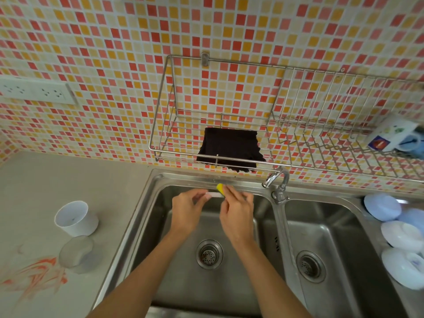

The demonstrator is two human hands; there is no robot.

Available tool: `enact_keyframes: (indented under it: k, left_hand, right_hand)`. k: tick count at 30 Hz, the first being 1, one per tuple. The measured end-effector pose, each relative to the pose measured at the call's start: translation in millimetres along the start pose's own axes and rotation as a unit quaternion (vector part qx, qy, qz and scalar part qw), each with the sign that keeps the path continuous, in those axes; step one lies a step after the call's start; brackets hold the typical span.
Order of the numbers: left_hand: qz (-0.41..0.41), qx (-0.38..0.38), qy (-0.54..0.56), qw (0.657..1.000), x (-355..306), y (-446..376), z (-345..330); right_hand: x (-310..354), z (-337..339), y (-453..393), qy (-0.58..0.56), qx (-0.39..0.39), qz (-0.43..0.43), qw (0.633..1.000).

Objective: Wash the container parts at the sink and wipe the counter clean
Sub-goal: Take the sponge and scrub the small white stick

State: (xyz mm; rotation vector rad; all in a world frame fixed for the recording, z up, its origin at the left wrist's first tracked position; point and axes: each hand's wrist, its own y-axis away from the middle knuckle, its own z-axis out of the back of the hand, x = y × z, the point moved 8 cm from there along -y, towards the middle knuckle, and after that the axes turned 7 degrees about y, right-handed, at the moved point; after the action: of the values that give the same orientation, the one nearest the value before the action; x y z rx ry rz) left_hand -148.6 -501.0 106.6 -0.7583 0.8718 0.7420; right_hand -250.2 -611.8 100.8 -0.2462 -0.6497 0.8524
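Observation:
Over the left sink basin (pixel 183 283) my left hand (pixel 187 212) pinches a small flat white container part (pixel 214 195). My right hand (pixel 236 216) grips a yellow sponge (pixel 220 188) and presses it against that part's far end. On the grey counter (pixel 68 175) to the left stand a white cup-shaped container (pixel 75 218) and, just in front of it, a translucent lid (pixel 75 251). Orange smears (pixel 36 276) stain the counter at the near left.
A chrome tap (pixel 277 180) stands between the two basins; no water is seen running. A black cloth (pixel 229 148) hangs in the wire wall rack (pixel 165 152). White and pale blue dishes (pixel 401 235) are stacked right of the right basin (pixel 328 237). A wall socket (pixel 34 90) sits upper left.

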Motion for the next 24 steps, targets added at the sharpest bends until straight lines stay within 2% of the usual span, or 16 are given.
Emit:
enact_keyframes:
  k: [1, 5, 8, 9, 13, 17, 21, 24]
  left_hand:
    - [-0.002, -0.001, 0.0, 1.0, -1.3, -0.7, 0.3]
    - [-0.013, 0.003, 0.014, 1.0, -6.9, -4.5, 0.9]
    - [-0.006, 0.0, 0.004, 1.0, -8.1, -4.8, 1.3]
    - [-0.003, -0.001, 0.001, 1.0, -7.9, -4.6, 1.2]
    - [-0.005, -0.01, 0.021, 1.0, -5.9, -4.8, 1.8]
    - [0.03, -0.029, 0.037, 0.998, -1.0, -1.3, 3.5]
    - [0.058, -0.019, 0.069, 0.996, 9.9, -2.5, 4.4]
    - [0.088, -0.009, 0.079, 0.993, 16.0, -1.3, 3.4]
  right_hand:
    - [0.4, 0.2, -1.1, -0.013, 0.006, -0.01, 1.0]
    - [21.4, 3.9, 0.3, -0.04, 0.007, 0.06, 0.997]
    - [-5.4, 4.4, -6.2, -0.061, 0.003, -0.025, 0.998]
    - [-5.2, 4.8, -4.2, -0.067, 0.002, -0.031, 0.997]
    - [19.9, 5.5, 9.4, -0.074, -0.003, 0.05, 0.996]
    - [-8.3, -0.6, 7.4, -0.07, -0.012, -0.047, 0.996]
    - [26.6, -0.4, 23.9, -0.061, -0.008, 0.072, 0.995]
    - [0.8, -1.7, 12.9, -0.05, -0.014, 0.018, 0.998]
